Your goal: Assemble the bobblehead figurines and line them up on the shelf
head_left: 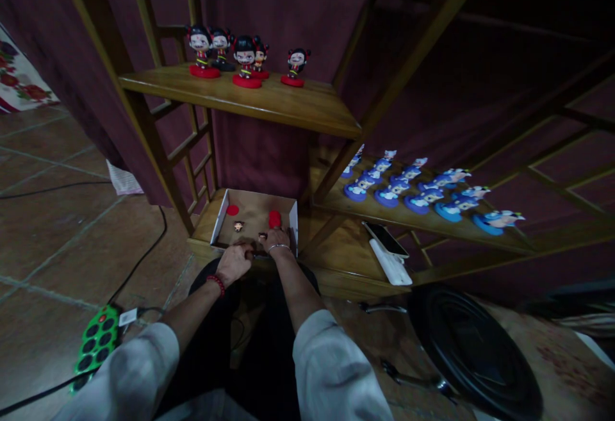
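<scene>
A shallow cardboard box (254, 199) with white outer walls sits on the low shelf before me. My left hand (235, 262) is closed at its front edge, fingers curled over something I cannot make out. Inside the box's right half, my right hand (277, 239) points down with fingers bent together; what they grip is hidden. Beside its thumb is a small dark-haired figure piece (262, 236). Just beyond its fingertips lies a red base piece (275, 218). A small figure part (239, 225) and a flat red disc (232, 210) lie in the left half.
Several black-haired figurines on red bases (246, 81) stand on the upper wooden shelf (230, 95). Several blue-and-white figurines (393, 189) occupy the right shelf. Below are a phone (385, 239) and a white object (391, 264). A black round stool (475, 344) and green power strip (98, 339) flank me.
</scene>
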`<state>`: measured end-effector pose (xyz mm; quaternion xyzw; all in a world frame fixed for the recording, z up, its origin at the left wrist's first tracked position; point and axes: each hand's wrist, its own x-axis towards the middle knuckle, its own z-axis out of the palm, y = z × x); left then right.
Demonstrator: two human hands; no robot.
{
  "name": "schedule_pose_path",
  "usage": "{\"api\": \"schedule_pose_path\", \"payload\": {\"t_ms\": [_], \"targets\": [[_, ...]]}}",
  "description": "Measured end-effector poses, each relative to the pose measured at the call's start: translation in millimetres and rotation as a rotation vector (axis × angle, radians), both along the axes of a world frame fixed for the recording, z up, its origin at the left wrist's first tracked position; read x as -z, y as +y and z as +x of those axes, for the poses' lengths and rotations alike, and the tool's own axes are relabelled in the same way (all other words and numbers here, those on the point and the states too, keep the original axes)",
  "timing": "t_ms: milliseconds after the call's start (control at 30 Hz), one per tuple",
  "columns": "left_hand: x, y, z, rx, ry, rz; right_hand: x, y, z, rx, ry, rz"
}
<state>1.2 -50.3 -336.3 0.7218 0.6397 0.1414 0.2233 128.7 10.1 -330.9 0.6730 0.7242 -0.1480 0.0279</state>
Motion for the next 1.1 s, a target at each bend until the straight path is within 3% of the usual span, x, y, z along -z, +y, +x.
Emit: {"api": "schedule_pose_path", "payload": {"t_ms": [333,733,1100], "targets": [[-1.7,0.5,2.9,0.013,0.001,-0.003,-1.2,-0.9,2.3,0.02,0.13,0.011],[8.3,9.6,2.6,-0.056,0.04,-0.05,-6.8,7.9,28.7,0.32,0.206,0.06],[7.8,33.2,7.8,-0.058,0.03,-0.154,1.2,10.3,37.2,0.302,0.275,0.111]]}}
